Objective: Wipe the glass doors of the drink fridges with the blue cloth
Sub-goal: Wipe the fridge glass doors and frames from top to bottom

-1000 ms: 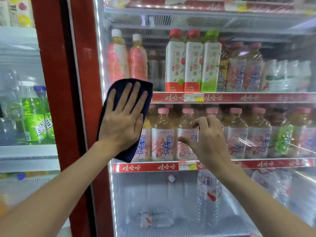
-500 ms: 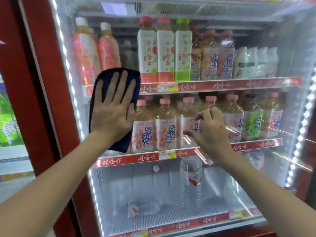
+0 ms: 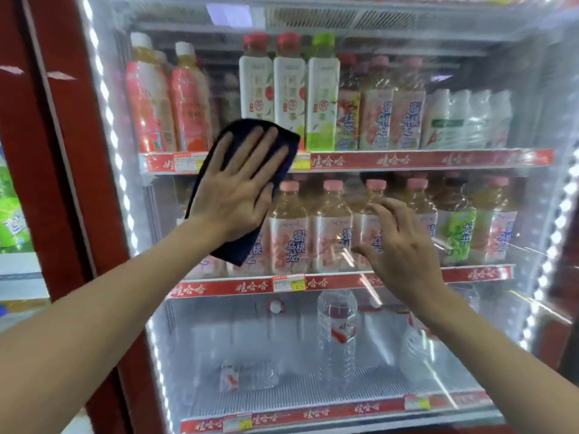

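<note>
The dark blue cloth (image 3: 286, 140) lies flat against the glass door (image 3: 488, 333) of the red-framed drink fridge, over the edge of the upper shelf. My left hand (image 3: 238, 186) presses it onto the glass with a flat palm and spread fingers, hiding most of the cloth. My right hand (image 3: 398, 249) is to the right and lower, in front of the middle shelf's bottles. Its fingers are apart and curled with nothing in them; their tips are at or just off the glass.
The red door frame (image 3: 78, 183) runs down the left, with a neighbouring fridge (image 3: 12, 214) of green bottles beyond it. LED strips line both sides of the door. Behind the glass are shelves of bottled drinks and a water bottle (image 3: 336, 336) on the bottom shelf.
My left hand has slid the cloth rightward across the glass, away from the red frame. My right hand's fingers have spread from a loose curl. The view has shifted right.
</note>
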A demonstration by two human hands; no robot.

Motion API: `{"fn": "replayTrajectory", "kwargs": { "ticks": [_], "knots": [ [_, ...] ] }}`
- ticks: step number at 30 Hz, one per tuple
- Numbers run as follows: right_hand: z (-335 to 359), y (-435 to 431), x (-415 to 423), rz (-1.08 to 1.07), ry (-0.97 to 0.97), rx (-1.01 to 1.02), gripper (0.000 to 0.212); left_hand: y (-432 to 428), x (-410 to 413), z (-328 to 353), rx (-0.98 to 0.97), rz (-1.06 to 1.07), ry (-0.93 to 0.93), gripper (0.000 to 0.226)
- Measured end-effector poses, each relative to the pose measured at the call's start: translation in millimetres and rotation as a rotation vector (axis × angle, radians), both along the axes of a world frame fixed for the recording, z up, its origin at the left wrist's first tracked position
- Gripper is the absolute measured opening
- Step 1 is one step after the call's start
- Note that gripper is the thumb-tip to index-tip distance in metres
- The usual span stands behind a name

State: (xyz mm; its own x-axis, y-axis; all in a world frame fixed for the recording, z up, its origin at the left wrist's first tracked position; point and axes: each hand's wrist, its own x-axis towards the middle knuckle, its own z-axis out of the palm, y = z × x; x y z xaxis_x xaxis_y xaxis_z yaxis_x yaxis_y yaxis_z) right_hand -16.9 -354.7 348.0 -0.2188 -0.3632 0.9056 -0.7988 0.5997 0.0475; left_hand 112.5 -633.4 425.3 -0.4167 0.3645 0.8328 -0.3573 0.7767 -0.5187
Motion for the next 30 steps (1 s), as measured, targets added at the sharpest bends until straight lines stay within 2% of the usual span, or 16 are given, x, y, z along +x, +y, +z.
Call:
{"fn": "replayTrajectory", "kwargs": {
  "ticks": [4,7,11,13,15,19,23,28,30],
  "knots": [
    [-8.7,-2.5,-7.1,0.006,0.095,-0.037,0.078,21.6,-26.7,-26.9,0.086,-0.002,0.079,0.064],
    [-15.0,-4.2,-13.4,-0.011,0.096,-0.036,0.076,31.3,-38.7,-73.8,0.055,-0.014,0.006,0.065],
    [-15.4,5.3,-16.2,0.078,0.079,-0.035,0.068,45.0,-37.7,-124.6,-0.047,0.031,-0.133,0.064],
    [-17.7,25.7,-23.0,0.064,0.064,-0.038,0.064,43.1,-31.4,-113.8,-0.145,0.012,-0.235,0.062],
    [-20.0,48.4,-38.0,-0.011,0.027,-0.022,0.074,39.1,-32.1,-73.3,-0.232,0.014,-0.273,0.060],
    [-23.4,68.4,-61.6,-0.048,0.027,0.004,0.089,55.3,-54.3,-4.6,-0.068,0.025,-0.030,0.063],
    [-30.1,59.1,-66.6,-0.069,0.088,-0.022,0.094,70.2,-67.7,-33.7,0.025,0.014,0.031,0.064],
    [-36.0,59.7,-73.0,-0.038,0.079,-0.026,0.093,86.2,-69.8,-126.6,-0.094,0.009,-0.186,0.063],
    [-33.2,62.9,-71.4,-0.014,0.049,-0.002,0.090,81.9,-65.7,-128.1,-0.178,-0.011,-0.283,0.062]
  ]
}}
